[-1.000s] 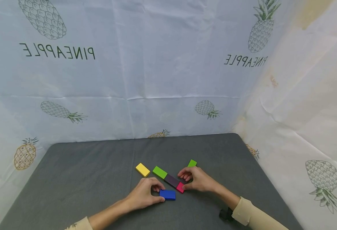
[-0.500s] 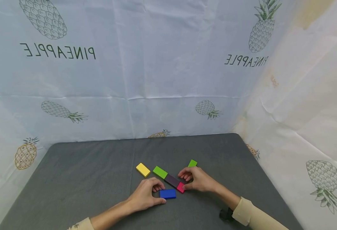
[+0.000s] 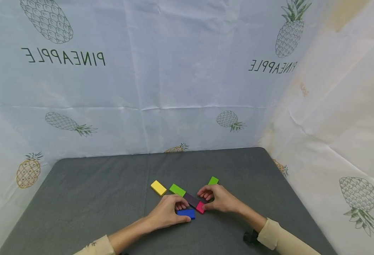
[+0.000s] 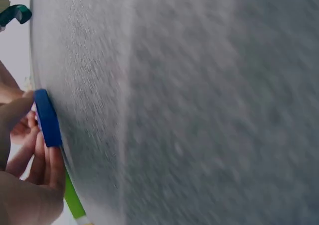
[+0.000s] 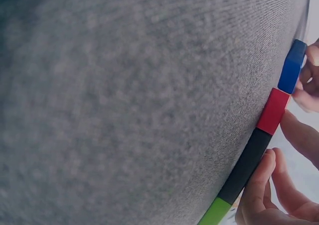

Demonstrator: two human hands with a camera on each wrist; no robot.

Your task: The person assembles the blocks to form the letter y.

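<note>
My left hand holds a blue rectangular block between thumb and fingers, low on the table. In the left wrist view the thumb lies at one end of the blue block and the fingertips at the other. A red block, a black block and a green block lie end to end in a slanting row. My right hand touches this row along one side, its thumb against the red block and its fingertips by the black block. In the right wrist view the blue block sits at the red block's end.
A yellow block lies left of the row. Another green block is partly hidden behind my right hand. The dark grey tabletop ends at a pineapple-printed cloth. A small black object is by the right sleeve.
My left hand has shifted right along the blue block, its fingers now farther over it. The blue block has slid slightly away from me. My right hand stays where it was.
</note>
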